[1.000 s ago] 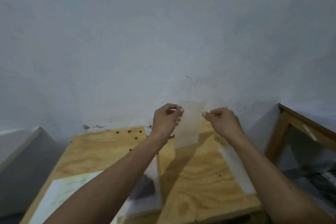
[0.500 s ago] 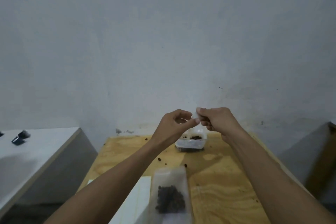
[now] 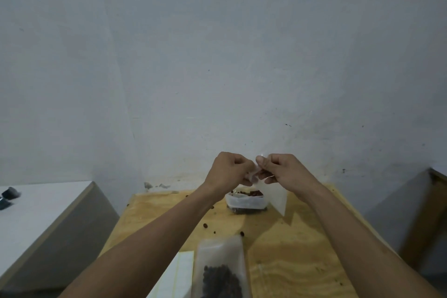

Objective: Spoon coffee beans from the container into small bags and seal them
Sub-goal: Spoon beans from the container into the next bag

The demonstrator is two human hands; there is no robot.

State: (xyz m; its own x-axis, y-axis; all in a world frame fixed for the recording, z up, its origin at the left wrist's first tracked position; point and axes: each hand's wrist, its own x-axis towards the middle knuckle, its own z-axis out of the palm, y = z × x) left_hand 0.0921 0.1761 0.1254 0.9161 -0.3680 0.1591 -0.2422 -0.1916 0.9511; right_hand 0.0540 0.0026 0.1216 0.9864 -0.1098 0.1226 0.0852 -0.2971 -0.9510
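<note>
Thin, translucent, empty small bag [image 3: 274,195] held up above the far part of the wooden table [image 3: 290,256], hanging down and to the right from the fingers, flat and smooth, with a pointed lower corner. Pinched at its top edge by both hands. Left hand [image 3: 229,172] curled into a loose fist, back of hand toward the camera, fingertips closing on the left side of the bag mouth. Right hand [image 3: 281,170] also curled, thumb raised at the upper inner side, fingers gripping the right side of the mouth. Knuckles of both hands nearly touching each other. Both forearms bare, stretched forward from the lower corners and meeting at the centre.

Just behind and below the hands, clear plastic container [image 3: 245,201] with milky walls, resting on the table, brown coffee beans [image 3: 251,193] visible inside. Several loose beans [image 3: 205,225] scattered on the pale plywood with wavy grain. Near the lower edge, filled bag [image 3: 220,271], frosted and rectangular, lying flat, dark beans gathered in its lower part. Beside it on the left, white sheet [image 3: 180,273] with pale lines.
</note>
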